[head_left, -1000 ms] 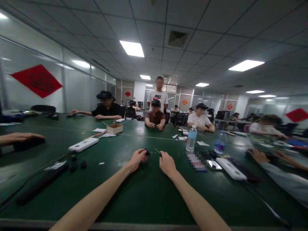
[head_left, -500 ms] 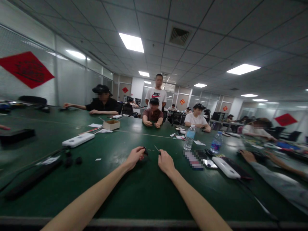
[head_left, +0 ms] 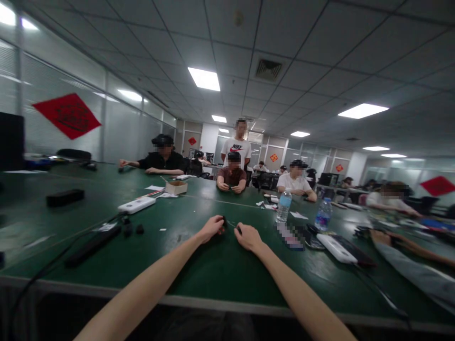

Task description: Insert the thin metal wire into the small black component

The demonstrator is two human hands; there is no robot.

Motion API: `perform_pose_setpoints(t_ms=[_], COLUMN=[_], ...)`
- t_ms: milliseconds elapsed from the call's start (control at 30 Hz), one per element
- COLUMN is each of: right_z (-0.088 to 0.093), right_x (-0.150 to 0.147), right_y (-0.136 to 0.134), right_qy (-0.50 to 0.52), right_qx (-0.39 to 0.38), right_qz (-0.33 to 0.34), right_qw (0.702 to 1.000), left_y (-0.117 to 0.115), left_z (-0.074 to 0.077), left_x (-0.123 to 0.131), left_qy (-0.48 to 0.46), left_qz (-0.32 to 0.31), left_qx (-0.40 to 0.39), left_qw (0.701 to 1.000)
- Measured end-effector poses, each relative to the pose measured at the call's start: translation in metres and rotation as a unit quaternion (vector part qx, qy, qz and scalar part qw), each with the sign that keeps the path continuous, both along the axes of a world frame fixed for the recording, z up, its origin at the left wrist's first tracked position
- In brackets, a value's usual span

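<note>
Over the middle of the green table (head_left: 149, 265), my left hand (head_left: 212, 229) is closed around a small black object (head_left: 224, 219), mostly hidden by the fingers; its kind I cannot make out. Just to the right, my right hand (head_left: 249, 236) grips a slim screwdriver (head_left: 239, 230) with a dark handle. Its thin metal shaft points left, toward the black object, and looks blurred. A small gap shows between the two hands. Whether the screwdriver's tip touches the object I cannot tell.
Right of my hands stand two water bottles (head_left: 284, 207), a pixelated phone-like item (head_left: 290, 236) and a white power strip (head_left: 337, 248). To the left lie another white power strip (head_left: 137, 205), a long black bar (head_left: 93, 246) and a small cardboard box (head_left: 177, 187). Several people sit around; a sleeved arm (head_left: 401, 265) rests at right.
The view has shifted, showing more of the table's front edge. The screwdriver's shaft has swung from pointing up and left to lying flatter, toward my left hand. Both hands keep their hold.
</note>
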State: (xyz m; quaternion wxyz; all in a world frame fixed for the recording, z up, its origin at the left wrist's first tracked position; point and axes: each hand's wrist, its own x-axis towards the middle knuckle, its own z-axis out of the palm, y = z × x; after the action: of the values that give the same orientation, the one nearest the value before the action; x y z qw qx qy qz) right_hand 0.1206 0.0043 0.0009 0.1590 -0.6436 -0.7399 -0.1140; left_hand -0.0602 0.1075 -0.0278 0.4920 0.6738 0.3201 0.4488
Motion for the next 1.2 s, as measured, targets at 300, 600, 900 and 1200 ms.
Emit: perform_pose_setpoints(t_ms=[300, 600, 900, 1200], right_z=[0.008, 0.012, 0.016, 0.017], right_x=[0.002, -0.001, -0.002, 0.001], right_y=[-0.007, -0.011, -0.014, -0.016], right_qy=[-0.025, -0.031, -0.052, -0.062], right_qx=[-0.024, -0.011, -0.031, -0.04], right_qz=[-0.01, 0.009, -0.037, -0.037], right_qw=[0.999, 0.999, 0.997, 0.997], left_y=[0.002, -0.008, -0.001, 0.002], left_z=[-0.002, 0.003, 0.0, -0.003], left_x=[0.001, -0.001, 0.0, 0.001], left_qy=[0.016, 0.019, 0.022, 0.015], left_qz=[-0.03, -0.049, -0.031, -0.024], left_qx=[0.004, 0.021, 0.027, 0.018], left_qw=[0.999, 0.998, 0.999, 0.999])
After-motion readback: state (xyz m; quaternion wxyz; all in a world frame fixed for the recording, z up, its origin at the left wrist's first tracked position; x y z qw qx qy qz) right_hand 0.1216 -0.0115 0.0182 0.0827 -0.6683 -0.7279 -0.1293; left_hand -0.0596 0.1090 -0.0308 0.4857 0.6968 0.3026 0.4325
